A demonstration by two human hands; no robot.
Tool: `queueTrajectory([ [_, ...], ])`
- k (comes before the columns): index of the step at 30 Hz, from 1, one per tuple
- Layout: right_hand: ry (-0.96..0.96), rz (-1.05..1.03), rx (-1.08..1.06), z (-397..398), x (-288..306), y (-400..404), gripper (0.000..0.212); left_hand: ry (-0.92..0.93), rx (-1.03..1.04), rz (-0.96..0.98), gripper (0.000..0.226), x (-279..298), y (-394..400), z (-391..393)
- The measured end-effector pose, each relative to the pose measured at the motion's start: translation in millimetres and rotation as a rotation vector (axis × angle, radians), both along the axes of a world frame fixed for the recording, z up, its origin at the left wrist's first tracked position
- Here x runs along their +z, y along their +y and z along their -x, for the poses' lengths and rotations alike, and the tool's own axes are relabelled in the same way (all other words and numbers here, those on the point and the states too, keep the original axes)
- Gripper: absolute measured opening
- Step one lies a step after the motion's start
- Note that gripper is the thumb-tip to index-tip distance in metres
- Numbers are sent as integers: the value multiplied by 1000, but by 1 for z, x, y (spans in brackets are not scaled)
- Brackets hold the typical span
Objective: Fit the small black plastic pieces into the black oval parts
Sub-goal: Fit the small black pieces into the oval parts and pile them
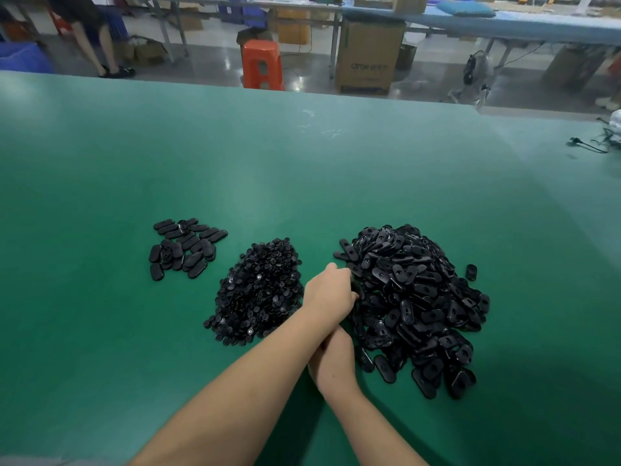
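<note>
A big heap of black oval parts [416, 297] lies on the right of the green table. A smaller heap of small black round pieces [260, 290] sits to its left. My left hand [331, 290] reaches across to the left edge of the oval heap, its fingers curled down onto an oval part there. My right hand [332, 359] lies lower, at the heap's near-left edge. It is partly under my left forearm, and its fingers are hidden.
A group of oval parts [184, 250] lies flat at the left. One oval part [471, 272] sits alone right of the big heap. The green table [302, 163] stretches far ahead; cables [591, 146] lie at its right edge. An orange stool [262, 63] and a cardboard box [368, 58] stand beyond.
</note>
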State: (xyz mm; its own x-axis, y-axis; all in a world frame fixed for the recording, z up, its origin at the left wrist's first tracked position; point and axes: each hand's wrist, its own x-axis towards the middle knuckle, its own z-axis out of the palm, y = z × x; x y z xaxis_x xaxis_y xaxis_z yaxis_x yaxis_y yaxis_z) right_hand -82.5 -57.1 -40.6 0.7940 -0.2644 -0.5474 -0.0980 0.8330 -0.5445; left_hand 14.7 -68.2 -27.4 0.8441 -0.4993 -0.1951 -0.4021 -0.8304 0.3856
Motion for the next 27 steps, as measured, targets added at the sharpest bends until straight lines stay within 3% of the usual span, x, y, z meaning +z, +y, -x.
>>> queueTrajectory([
  [8,16,95,14,1,-3,-2,61,16,-33,-4,49,2,-2,0],
  [10,20,200,27,0,-7,-1,57,14,-25,15,45,3,-2,0],
  [12,62,387,87,1,-10,-1,50,-11,-23,82,35,3,-3,2],
  [15,149,929,225,9,-17,-8,34,-55,-50,228,23,4,1,7],
  [18,138,1275,377,10,-24,-9,15,-55,-38,408,15,6,11,9],
  [22,152,1216,308,8,-23,-11,33,35,86,654,12,3,32,15],
  [27,51,1110,207,8,-23,-11,37,171,439,945,13,2,54,20],
])
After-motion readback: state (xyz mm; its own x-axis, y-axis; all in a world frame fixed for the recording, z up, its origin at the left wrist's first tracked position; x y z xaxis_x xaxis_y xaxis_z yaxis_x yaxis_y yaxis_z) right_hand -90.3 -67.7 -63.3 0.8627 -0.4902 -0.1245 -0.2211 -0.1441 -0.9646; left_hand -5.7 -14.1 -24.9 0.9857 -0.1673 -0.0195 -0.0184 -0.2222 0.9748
